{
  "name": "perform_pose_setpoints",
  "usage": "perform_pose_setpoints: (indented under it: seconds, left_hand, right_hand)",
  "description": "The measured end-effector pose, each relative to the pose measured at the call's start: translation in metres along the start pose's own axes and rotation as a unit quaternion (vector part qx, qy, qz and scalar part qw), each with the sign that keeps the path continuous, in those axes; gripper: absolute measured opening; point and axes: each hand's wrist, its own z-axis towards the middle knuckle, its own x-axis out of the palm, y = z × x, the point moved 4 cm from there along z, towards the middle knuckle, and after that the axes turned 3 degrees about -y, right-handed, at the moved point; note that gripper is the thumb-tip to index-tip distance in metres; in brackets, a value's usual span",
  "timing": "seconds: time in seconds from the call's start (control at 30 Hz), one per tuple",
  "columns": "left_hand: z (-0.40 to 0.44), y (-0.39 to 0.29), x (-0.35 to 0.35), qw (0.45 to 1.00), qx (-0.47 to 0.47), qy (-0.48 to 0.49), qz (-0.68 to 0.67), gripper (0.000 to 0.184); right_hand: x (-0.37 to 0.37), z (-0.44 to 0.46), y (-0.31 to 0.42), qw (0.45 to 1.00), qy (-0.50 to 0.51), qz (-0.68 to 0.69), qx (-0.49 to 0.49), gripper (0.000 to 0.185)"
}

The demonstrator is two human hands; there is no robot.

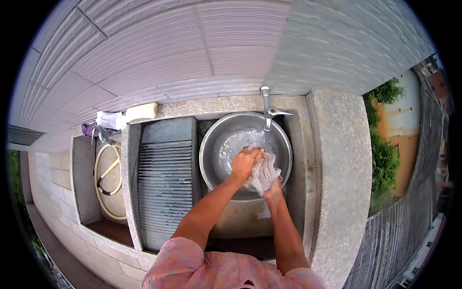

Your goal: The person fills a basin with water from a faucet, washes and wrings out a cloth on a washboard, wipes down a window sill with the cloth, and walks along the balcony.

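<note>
A pale, wet cloth [264, 172] lies bunched between the two hands, over the near right part of a round metal basin [204, 159]. The left hand [246, 161] is at the cloth's left side, its fingers bent and pressed down onto the upper part of the fabric. The right hand [273, 190] is at the cloth's lower right end, gathered around it; the folds cover most of its fingers, so their exact placing cannot be told. The cloth therefore touches both hands, running up and to the right from the left hand's knuckles and up from the right hand's grip. Just beyond the left hand, water [225, 148] ripples in the basin, beneath a metal tap [266, 107]. The basin stands in a stone sink [299, 159]. Left of it is a ridged washboard [165, 185], well apart from both hands.
</note>
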Motion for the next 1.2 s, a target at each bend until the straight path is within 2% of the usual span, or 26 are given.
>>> perform_pose_setpoints:
  seconds: [0.03,0.07,0.13,0.2,0.23,0.27,0.3,0.33,0.37,0.4,0.47,0.53,0.57,0.6,0.67,0.73,0.77,0.8,0.83,0.87,0.93,1.0,1.1,1.13,1.17,1.2]
  left_hand:
    - [0.009,0.016,-0.003,0.999,-0.009,-0.010,0.051,0.027]
    - [0.014,0.031,-0.006,0.994,-0.035,0.027,0.097,0.028]
    - [0.015,0.050,-0.019,0.986,-0.061,0.065,0.143,0.031]
    - [0.015,0.058,-0.039,0.965,-0.043,0.058,0.252,0.043]
    - [0.015,0.067,-0.041,0.964,-0.042,0.061,0.254,0.043]
    - [0.014,0.081,-0.033,0.950,-0.049,0.129,0.282,0.049]
    - [0.014,0.090,-0.025,0.930,-0.055,0.195,0.307,0.056]
    - [0.014,0.091,-0.018,0.931,-0.053,0.194,0.306,0.056]
    - [0.013,0.092,-0.013,0.941,-0.120,0.166,0.269,0.057]
    - [0.009,0.093,-0.008,0.945,-0.186,0.138,0.231,0.058]
    - [-0.003,0.087,0.010,0.942,-0.206,0.124,0.234,0.061]
    - [-0.020,0.081,0.036,0.943,-0.227,0.166,0.179,0.053]
    - [-0.031,0.085,0.055,0.929,-0.303,0.189,-0.095,0.052]
    - [-0.041,0.083,0.070,0.840,-0.354,0.195,-0.361,0.053]
    - [-0.046,0.027,0.040,0.765,-0.380,0.243,-0.460,0.043]
    - [-0.060,0.000,0.026,0.747,-0.338,0.243,-0.519,0.036]
    - [-0.063,-0.022,0.006,0.736,-0.311,0.244,-0.549,0.035]
    - [-0.069,-0.037,-0.005,0.711,-0.300,0.281,-0.570,0.036]
    - [-0.073,-0.049,-0.018,0.734,-0.244,0.306,-0.555,0.036]
    - [-0.077,-0.058,-0.031,0.754,-0.188,0.329,-0.537,0.036]
    - [-0.082,-0.066,-0.055,0.768,-0.167,0.295,-0.543,0.037]
    - [-0.087,-0.067,-0.085,0.783,-0.145,0.255,-0.548,0.039]
    - [-0.095,-0.032,-0.153,0.902,-0.151,0.069,-0.398,0.046]
    - [-0.101,-0.021,-0.174,0.936,-0.139,0.011,-0.322,0.044]
    - [-0.110,-0.015,-0.195,0.942,-0.146,-0.048,-0.299,0.042]
    - [-0.119,-0.013,-0.216,0.957,-0.109,-0.126,-0.238,0.039]
  right_hand:
    - [0.016,-0.020,0.004,0.999,0.032,0.032,0.019,0.029]
    - [0.015,-0.024,0.010,0.999,0.030,0.033,0.015,0.029]
    - [0.010,-0.031,0.031,0.983,0.046,-0.140,-0.112,0.013]
    - [-0.015,-0.022,0.051,0.931,0.002,-0.291,-0.222,0.019]
    - [-0.020,-0.022,0.058,0.829,-0.063,-0.471,-0.296,0.026]
    - [-0.021,-0.022,0.063,0.682,-0.125,-0.627,-0.354,0.037]
    - [-0.033,-0.009,0.055,0.682,-0.127,-0.626,-0.356,0.037]
    - [-0.052,0.011,0.040,0.735,-0.095,-0.595,-0.312,0.050]
    - [-0.062,0.022,0.030,0.782,-0.063,-0.560,-0.266,0.065]
    - [-0.055,0.017,0.025,0.780,-0.063,-0.562,-0.267,0.065]
    - [-0.037,0.005,0.004,0.871,-0.095,-0.473,-0.098,0.080]
    - [-0.037,0.014,-0.003,0.882,-0.075,-0.458,-0.085,0.079]
    - [-0.036,0.016,-0.002,0.919,-0.075,-0.385,-0.036,0.079]
    - [-0.033,0.016,-0.002,0.948,-0.075,-0.309,0.014,0.079]
    - [-0.028,0.015,0.010,0.949,-0.091,-0.303,0.004,0.078]
    - [-0.052,0.052,0.011,0.984,0.041,-0.172,0.020,0.074]
    - [-0.065,0.064,0.008,0.984,0.013,-0.165,0.071,0.062]
    - [-0.082,0.073,0.003,0.983,0.016,-0.167,0.075,0.062]
    - [-0.079,0.067,-0.005,0.974,0.158,-0.144,0.077,0.055]
    - [-0.082,0.067,-0.009,0.975,0.175,-0.123,0.064,0.047]
    - [-0.069,0.052,-0.014,0.974,0.210,-0.078,0.041,0.033]
    - [0.003,-0.020,-0.016,0.979,0.119,-0.065,0.149,0.033]
    - [0.057,-0.059,-0.034,0.953,0.218,-0.025,0.209,0.037]
    - [0.076,-0.080,-0.040,0.946,0.265,-0.036,0.180,0.033]
    - [0.075,-0.065,-0.062,0.922,0.310,-0.107,0.205,0.033]
    - [0.091,-0.079,-0.078,0.907,0.314,-0.092,0.264,0.025]
